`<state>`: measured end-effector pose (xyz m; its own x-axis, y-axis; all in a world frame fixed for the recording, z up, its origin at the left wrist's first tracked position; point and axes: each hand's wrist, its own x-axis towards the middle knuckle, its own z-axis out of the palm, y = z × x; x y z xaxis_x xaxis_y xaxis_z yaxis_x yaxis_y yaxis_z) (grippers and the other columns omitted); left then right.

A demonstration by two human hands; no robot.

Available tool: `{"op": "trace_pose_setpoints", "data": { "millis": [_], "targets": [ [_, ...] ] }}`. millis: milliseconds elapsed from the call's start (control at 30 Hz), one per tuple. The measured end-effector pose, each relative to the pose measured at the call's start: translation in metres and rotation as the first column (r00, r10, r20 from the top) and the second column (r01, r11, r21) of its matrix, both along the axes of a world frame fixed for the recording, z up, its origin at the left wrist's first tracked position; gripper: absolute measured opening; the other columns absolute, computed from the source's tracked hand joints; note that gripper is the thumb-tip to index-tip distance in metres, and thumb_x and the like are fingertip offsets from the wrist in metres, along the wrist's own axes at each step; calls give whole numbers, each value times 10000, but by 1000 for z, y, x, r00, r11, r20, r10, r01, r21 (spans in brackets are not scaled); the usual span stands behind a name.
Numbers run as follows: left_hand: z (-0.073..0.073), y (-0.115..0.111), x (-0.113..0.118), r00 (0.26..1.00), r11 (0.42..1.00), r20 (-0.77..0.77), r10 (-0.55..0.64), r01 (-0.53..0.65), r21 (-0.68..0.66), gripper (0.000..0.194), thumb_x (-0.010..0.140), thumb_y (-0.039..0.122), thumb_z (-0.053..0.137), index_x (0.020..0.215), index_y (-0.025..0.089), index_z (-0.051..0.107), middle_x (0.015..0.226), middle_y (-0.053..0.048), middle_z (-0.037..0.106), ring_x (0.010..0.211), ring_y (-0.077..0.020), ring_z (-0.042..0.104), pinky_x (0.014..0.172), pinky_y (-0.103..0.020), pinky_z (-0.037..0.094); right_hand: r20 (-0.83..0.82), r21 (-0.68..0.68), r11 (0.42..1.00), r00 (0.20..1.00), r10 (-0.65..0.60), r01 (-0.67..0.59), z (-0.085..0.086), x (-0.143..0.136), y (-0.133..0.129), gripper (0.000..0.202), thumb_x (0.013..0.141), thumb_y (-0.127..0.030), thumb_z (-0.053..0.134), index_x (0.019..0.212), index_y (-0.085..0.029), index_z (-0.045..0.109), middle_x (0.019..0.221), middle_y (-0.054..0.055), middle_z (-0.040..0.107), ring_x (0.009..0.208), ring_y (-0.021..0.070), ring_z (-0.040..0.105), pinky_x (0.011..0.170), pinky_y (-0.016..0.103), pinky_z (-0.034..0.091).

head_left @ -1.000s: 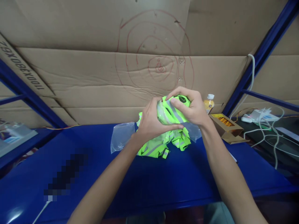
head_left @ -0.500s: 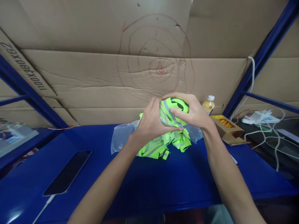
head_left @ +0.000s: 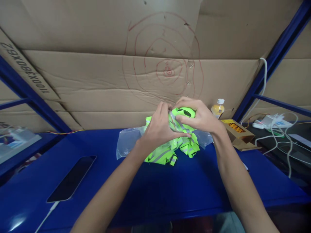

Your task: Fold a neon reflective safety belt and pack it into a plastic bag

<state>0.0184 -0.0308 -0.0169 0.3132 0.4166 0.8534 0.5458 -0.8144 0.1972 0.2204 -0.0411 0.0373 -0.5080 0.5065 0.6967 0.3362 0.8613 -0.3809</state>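
Both hands hold a bunched neon-green reflective vest (head_left: pixel 181 120) with grey reflective strips, a little above a blue shelf top (head_left: pixel 155 191). My left hand (head_left: pixel 157 127) grips its left side with the thumb underneath. My right hand (head_left: pixel 200 117) wraps over the top right of the bundle. More neon-green reflective fabric (head_left: pixel 167 151) lies on the shelf below the hands, partly on clear plastic bags (head_left: pixel 127 139).
A dark phone (head_left: pixel 71 178) with a white cable lies at front left. At right stand a small juice bottle (head_left: pixel 217 108) and an open cardboard box (head_left: pixel 236 134). White cables and chargers (head_left: pixel 274 124) fill the far right. Cardboard sheets (head_left: pixel 97 81) line the back.
The hands have pressed the green bundle tighter and shifted slightly right; the left fingers now reach up over its top. The camera view has tilted a little.
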Motion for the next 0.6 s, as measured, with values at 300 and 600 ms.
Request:
{"op": "trace_pose_setpoints", "data": {
  "millis": [300, 600],
  "targets": [
    [-2, 16, -13, 995, 995, -69, -71, 75, 59, 1420, 582, 816, 982, 1667, 222, 285, 1624, -244, 538, 1460, -438, 597, 1208, -585, 522, -92, 107, 992, 994, -60, 70, -4, -1, 4, 227, 975, -332, 733, 1154, -260, 854, 1130, 61, 777, 1036, 236, 717, 990, 408, 553],
    [6, 6, -11, 999, 996, -36, 33, -36, -85, 754, 710, 466, 1007, 1284, 242, 574, 1228, -109, 739, 1177, -366, 737, 998, -508, 622, -168, 60, 994, 982, -85, 96, -3, -7, 1, 170, 966, -381, 732, 972, -211, 739, 940, 19, 740, 850, 190, 651, 812, 343, 494]
  ]
}}
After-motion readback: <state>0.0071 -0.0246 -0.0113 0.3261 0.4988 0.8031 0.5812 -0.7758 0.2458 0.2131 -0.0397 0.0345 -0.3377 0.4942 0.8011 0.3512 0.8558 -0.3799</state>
